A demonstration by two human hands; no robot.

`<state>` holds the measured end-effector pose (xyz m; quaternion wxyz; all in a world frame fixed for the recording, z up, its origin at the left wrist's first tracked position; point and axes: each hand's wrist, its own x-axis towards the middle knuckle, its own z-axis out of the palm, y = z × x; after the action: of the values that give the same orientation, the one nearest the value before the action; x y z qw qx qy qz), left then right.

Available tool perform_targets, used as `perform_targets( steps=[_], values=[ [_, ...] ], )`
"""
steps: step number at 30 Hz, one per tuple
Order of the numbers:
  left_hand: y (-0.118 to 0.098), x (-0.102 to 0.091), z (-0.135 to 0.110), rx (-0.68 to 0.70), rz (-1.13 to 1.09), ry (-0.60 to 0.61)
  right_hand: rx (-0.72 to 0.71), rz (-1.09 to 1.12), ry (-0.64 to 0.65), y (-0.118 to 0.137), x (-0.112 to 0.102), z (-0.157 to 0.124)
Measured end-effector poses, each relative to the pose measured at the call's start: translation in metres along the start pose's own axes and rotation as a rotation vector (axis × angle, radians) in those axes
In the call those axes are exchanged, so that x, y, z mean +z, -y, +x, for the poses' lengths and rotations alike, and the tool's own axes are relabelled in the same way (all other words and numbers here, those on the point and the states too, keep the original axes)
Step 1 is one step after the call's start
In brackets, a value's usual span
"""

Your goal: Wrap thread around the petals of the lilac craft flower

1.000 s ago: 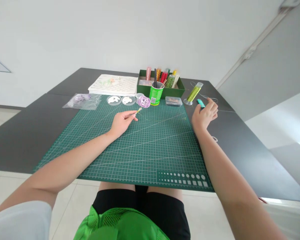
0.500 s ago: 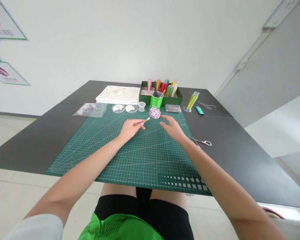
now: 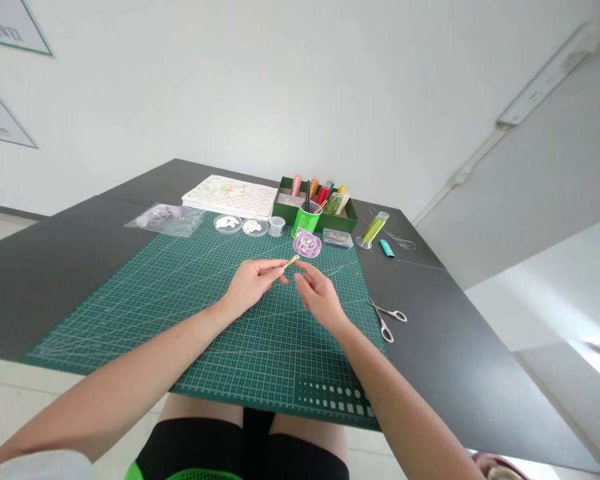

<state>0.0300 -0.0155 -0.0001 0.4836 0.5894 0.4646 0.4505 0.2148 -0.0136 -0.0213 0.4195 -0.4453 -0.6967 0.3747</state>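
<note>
Above the mat [image 3: 260, 363]: skinny greenish piece [image 3: 291, 262], slanting away-right
Left hand [image 3: 250, 283]: fingers pinching it
Right hand [image 3: 323, 299]: fingers half-spread, maybe touching its tip

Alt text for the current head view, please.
A person's left hand pinches a thin yellow-green piece over a green cutting mat, a purple flower just past its tip, the right hand close by. Open scissors lie to the right.
</note>
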Motion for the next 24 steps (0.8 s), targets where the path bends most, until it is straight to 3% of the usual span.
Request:
perform_targets(
  steps=[3, 7, 18, 24],
  values=[
    [-0.001, -0.002, 0.001, 0.001, 0.016, -0.010, -0.101, -0.272, -0.059, 0.009, -0.003, -0.006],
    [0.002, -0.002, 0.003, -0.011, 0.042, -0.010, -0.161, -0.421, -0.122, 0.019, -0.009, -0.013],
    [0.008, -0.005, 0.004, 0.009, 0.162, -0.019, -0.467, -0.743, 0.022, 0.015, -0.018, -0.020],
    [0.009, -0.005, 0.005, -0.012, 0.299, 0.032, -0.631, -0.861, -0.050, 0.030, -0.027, -0.023]
  ],
)
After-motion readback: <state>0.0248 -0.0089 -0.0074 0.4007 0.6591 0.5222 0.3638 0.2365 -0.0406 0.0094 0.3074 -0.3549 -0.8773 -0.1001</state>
